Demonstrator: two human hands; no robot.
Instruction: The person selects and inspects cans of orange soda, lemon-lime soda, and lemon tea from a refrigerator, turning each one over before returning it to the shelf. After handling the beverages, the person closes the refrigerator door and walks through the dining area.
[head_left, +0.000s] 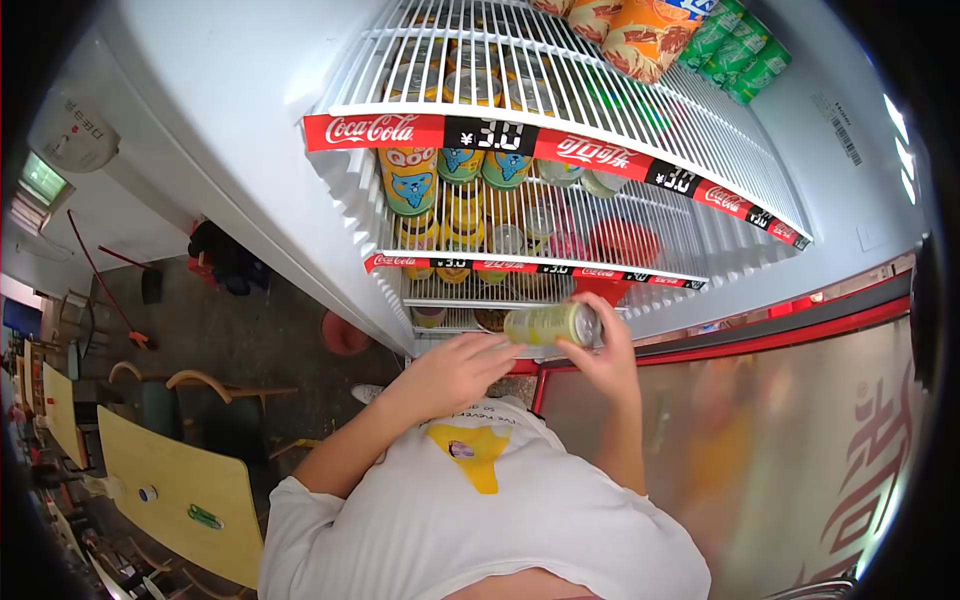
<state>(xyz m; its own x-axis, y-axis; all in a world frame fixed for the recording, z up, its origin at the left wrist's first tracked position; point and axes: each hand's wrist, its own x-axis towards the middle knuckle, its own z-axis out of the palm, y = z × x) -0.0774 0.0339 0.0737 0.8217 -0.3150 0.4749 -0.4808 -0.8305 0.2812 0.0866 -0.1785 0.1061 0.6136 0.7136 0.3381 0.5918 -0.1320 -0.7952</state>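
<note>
My right hand (612,355) grips a yellow-green drink can (545,326) near its silver top, thumb on one side and fingers on the other. The can lies on its side in the air before the lower shelves. My left hand (455,372) is at the other end, its fingers stretched out flat and the fingertips right by the can's base. Behind the can, the fridge's middle shelf (660,277) holds several yellow cans (464,222). Orange-and-green Qoo cans (408,185) stand in front on that shelf, at the left.
The upper wire shelf (480,118), edged with red Coca-Cola price strips, carries more cans and orange packs (650,40). Green cans (750,60) stand at its right. The open fridge door (740,440) is on the right. Tables (180,490) and chairs (220,385) stand at the left.
</note>
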